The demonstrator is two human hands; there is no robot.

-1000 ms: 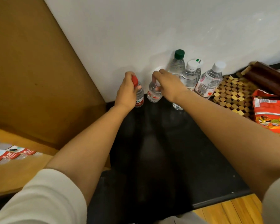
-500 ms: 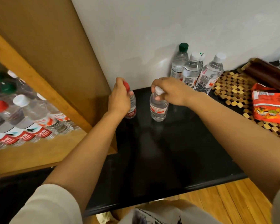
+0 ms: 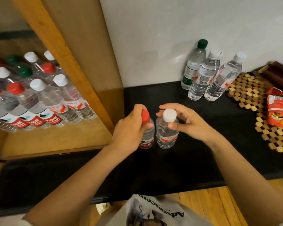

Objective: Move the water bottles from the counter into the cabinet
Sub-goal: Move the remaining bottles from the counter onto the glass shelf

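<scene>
My left hand (image 3: 129, 128) grips the neck of a red-capped water bottle (image 3: 147, 137). My right hand (image 3: 186, 121) holds a white-capped water bottle (image 3: 166, 136) just under its cap. Both bottles stand upright side by side above the black counter (image 3: 194, 160), near its middle. Against the white wall stand more bottles: a green-capped one (image 3: 193, 62) and two white-capped ones (image 3: 203, 75) (image 3: 224, 77), with another partly hidden behind them. The open wooden cabinet (image 3: 55, 139) at left holds several bottles (image 3: 39, 101) with red, white and green caps.
A wooden cabinet frame post (image 3: 67, 62) runs diagonally between shelf and counter. A checkered wooden mat (image 3: 252, 95) lies at right with a red snack packet (image 3: 279, 111) on it and a dark brown roll (image 3: 278, 75) behind. Wooden floor (image 3: 211, 206) shows below the counter edge.
Both hands have drawn their bottles away from the wall toward me and closer together. The view has swung left, showing more of the cabinet shelf.
</scene>
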